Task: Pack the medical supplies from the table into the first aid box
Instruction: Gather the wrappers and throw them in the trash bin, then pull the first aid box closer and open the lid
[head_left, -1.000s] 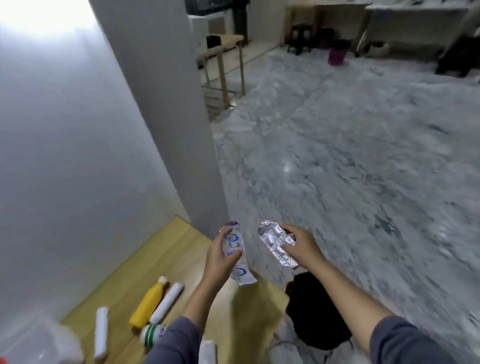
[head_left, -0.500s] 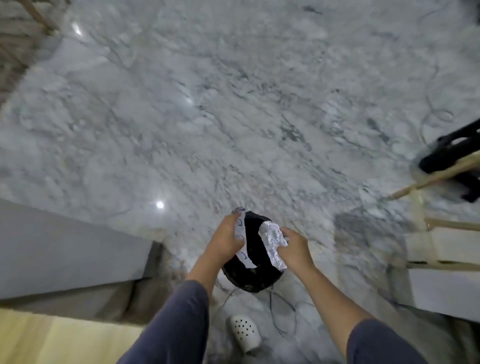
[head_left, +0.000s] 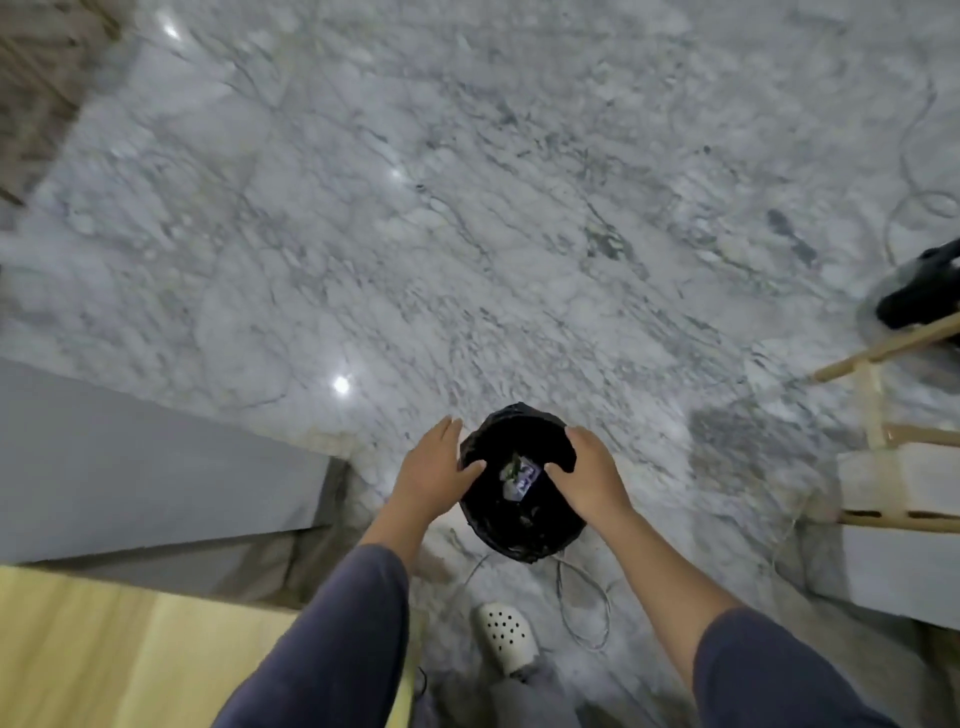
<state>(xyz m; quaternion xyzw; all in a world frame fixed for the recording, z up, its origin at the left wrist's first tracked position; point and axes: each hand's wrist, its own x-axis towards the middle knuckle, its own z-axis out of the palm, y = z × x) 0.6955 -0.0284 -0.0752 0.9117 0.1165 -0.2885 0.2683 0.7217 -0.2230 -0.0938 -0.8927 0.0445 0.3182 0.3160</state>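
Note:
A black bin lined with a black bag (head_left: 519, 535) stands on the marble floor below me. My left hand (head_left: 434, 470) hovers over its left rim and my right hand (head_left: 589, 475) over its right rim, both with fingers spread and holding nothing. Inside the bin lie the white-and-blue wrapper (head_left: 527, 480) and a crumpled foil piece (head_left: 508, 470). No first aid box or medical supplies are in view.
The yellow wooden table's corner (head_left: 104, 649) sits at bottom left beside a grey wall base (head_left: 156, 467). A white perforated clog (head_left: 506, 636) and a looped cable (head_left: 587, 603) lie near the bin. Wooden furniture legs (head_left: 883, 353) and white blocks (head_left: 904, 483) stand at right.
The view swung from the table down to the floor bin. Both hands held a wrapper and a foil piece over the bin, then let go; both pieces now lie inside it.

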